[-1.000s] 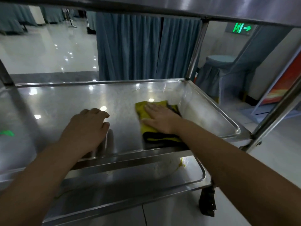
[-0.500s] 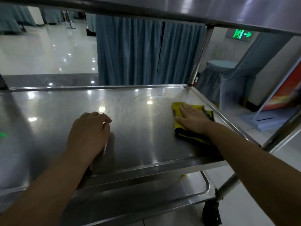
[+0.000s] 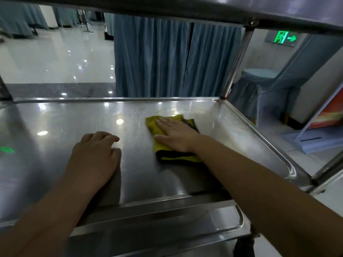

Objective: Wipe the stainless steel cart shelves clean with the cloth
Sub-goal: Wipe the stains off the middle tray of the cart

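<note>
Leftward is where the right hand (image 3: 177, 135) and the cloth (image 3: 154, 125) have travelled in the last half second. They have come away from the shelf's right rim and back toward the left hand (image 3: 94, 156), which is staying at much the same spot near the front edge.

The right hand is lying flat with its fingers straight and close together, pressing the yellow, dark-edged cloth onto the middle shelf (image 3: 55, 127). No finger is curling round the fabric. The cloth is showing beyond the fingertips, on the thumb side, and beneath the wrist, where its dark hem is folding over. Its edges are looking a little blurred.

The left hand is resting palm down on the bare steel, well apart from the cloth. Its fingers are loosely bent, their tips are touching the metal, and it is holding nothing. Ceiling lights are glinting off the shelf ahead of both hands.

Above the hands the top shelf (image 3: 185, 8) is spanning the view, and below the forearms the lower shelf (image 3: 228, 216) is peeking out, with a dark caster (image 3: 243, 247) under its corner on the right arm's side. Beyond the right hand's fingertips a steel post (image 3: 237, 62) is rising from the far corner. Straight ahead of both hands a blue curtain (image 3: 152, 58) is hanging. Farther off on the right hand's side a green exit sign (image 3: 283, 37) is glowing above a cloth-covered chair (image 3: 259, 84) — and past the left hand a glossy floor (image 3: 46, 58) is stretching away.
</note>
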A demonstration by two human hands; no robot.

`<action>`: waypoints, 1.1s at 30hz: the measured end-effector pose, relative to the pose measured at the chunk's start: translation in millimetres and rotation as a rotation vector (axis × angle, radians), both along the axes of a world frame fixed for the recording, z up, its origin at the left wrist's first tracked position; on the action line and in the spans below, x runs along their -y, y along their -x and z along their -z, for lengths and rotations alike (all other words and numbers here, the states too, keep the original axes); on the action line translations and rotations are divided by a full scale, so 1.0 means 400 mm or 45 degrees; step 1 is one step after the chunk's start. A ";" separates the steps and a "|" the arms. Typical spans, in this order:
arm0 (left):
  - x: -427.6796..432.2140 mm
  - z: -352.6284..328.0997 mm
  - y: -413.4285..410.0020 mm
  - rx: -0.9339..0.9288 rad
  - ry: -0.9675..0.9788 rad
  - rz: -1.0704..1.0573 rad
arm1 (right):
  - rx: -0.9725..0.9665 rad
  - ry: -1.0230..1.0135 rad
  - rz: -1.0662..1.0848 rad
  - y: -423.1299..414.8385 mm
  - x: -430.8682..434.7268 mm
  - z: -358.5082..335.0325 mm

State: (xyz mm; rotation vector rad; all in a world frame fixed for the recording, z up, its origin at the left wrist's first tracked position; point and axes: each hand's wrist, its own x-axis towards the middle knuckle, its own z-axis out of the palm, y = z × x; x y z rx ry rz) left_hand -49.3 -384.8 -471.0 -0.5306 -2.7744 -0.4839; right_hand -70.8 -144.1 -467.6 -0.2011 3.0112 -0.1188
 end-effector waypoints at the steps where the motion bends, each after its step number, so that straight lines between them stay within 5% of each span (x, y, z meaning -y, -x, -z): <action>1: 0.001 0.001 0.001 0.007 0.010 0.003 | 0.005 -0.005 0.085 -0.005 -0.056 -0.004; 7: 0.006 0.015 0.004 -0.064 0.012 0.029 | 0.039 -0.136 0.620 -0.092 -0.396 -0.012; 12: 0.001 0.018 0.005 -0.117 0.039 0.042 | 0.061 -0.189 0.685 -0.092 -0.373 -0.020; 21: 0.079 -0.029 -0.004 -0.052 0.041 -0.018 | 0.032 -0.077 0.264 0.051 0.066 -0.025; 29: 0.471 -0.050 -0.010 0.089 0.219 -0.188 | 0.046 -0.014 0.000 0.169 0.522 -0.020; 33: 0.631 -0.020 -0.035 0.176 0.019 -0.246 | 0.057 -0.001 -0.111 0.201 0.747 -0.025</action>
